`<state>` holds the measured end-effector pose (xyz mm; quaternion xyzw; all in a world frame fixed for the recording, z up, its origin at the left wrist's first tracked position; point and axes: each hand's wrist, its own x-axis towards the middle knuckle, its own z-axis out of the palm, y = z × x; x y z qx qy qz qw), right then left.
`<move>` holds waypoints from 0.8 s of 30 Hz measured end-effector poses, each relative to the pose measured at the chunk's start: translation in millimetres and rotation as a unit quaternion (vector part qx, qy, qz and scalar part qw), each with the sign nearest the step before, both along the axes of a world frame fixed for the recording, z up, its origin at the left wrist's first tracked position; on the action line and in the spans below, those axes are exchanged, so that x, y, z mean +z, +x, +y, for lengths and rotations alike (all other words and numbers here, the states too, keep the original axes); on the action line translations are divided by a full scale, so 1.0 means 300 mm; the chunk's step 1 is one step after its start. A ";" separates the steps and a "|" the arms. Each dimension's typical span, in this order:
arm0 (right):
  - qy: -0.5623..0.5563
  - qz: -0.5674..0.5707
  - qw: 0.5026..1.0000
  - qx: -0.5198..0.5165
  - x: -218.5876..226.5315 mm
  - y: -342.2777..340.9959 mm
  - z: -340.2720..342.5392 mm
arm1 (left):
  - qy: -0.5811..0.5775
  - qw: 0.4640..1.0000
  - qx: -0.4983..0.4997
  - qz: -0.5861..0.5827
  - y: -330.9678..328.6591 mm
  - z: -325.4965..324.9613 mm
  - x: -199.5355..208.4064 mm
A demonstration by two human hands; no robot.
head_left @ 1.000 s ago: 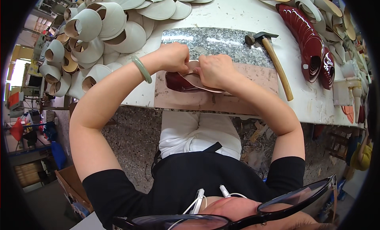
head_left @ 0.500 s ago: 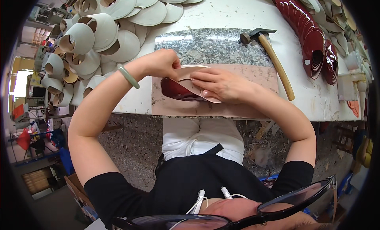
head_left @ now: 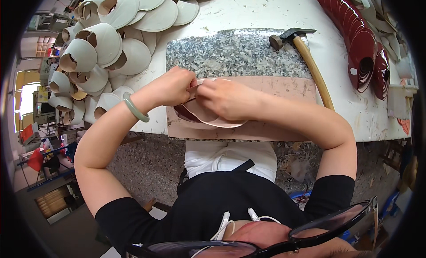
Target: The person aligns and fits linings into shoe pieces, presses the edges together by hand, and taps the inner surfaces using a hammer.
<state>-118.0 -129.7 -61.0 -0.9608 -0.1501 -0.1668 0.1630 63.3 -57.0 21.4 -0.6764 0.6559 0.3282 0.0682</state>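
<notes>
A shoe upper [head_left: 217, 118], glossy dark red outside with a pale beige lining, lies on a worn tan board [head_left: 275, 125] at the table's front edge. My left hand [head_left: 177, 86] is closed in a pinch at its far left rim. My right hand [head_left: 230, 98] has its fingers curled over the lining, gripping close to the left fingertips. Both hands cover much of the upper, and its dark red side shows only at the lower left. Right of the board's centre rests a hammer [head_left: 313, 69] with a wooden handle.
Behind the tan board is a speckled grey slab [head_left: 213, 54]. Overlapping off-white uppers [head_left: 128, 56] pile up on the left of the white table [head_left: 213, 14]. On the right stand nested rows of dark red uppers [head_left: 361, 54], with a whitish container [head_left: 403, 100] beyond them.
My right hand has moved left and its fingers have curled in beside my left hand. The upper's beige lining has turned more toward me, so less of the red side shows.
</notes>
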 end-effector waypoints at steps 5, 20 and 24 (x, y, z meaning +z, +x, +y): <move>0.023 -0.025 0.998 0.045 -0.006 0.008 -0.024 | -0.158 0.985 -0.051 -0.044 0.056 0.029 -0.032; 0.188 0.097 0.972 0.102 0.010 0.050 -0.051 | -0.145 0.887 0.350 0.263 0.079 0.194 -0.093; 0.117 -0.006 0.991 0.058 -0.004 0.047 -0.017 | -0.260 0.893 0.270 0.250 -0.028 0.371 -0.059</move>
